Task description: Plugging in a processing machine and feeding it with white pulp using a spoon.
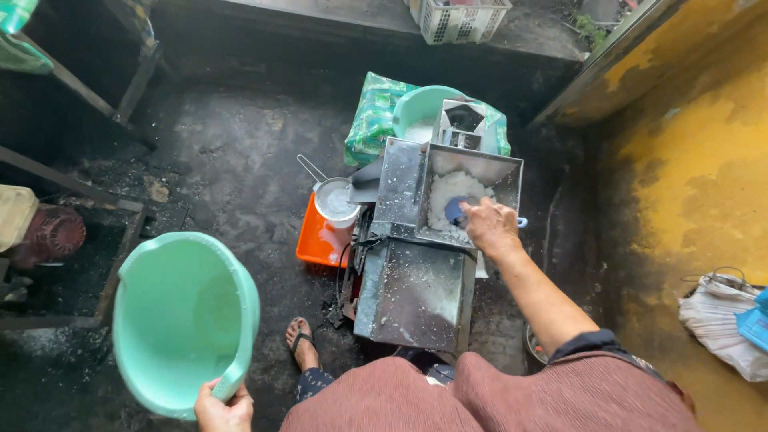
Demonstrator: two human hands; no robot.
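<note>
Right hand point(491, 226) clenching a blue scoop point(456, 210), pressing white grated pulp point(450, 194) down inside steel hopper point(416, 188) of grinding machine point(416, 288). Left hand point(222, 408) gripping rim of empty mint-green tub point(184, 320), hanging over dark floor. Feeding stage, seemingly; calling for steady pushing, fingers clear of chute. Small pot point(336, 200) sitting beside machine.

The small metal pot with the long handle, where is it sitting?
In the head view, the metal pot sits left of centre on an orange tray, against the left side of the steel machine.
</note>
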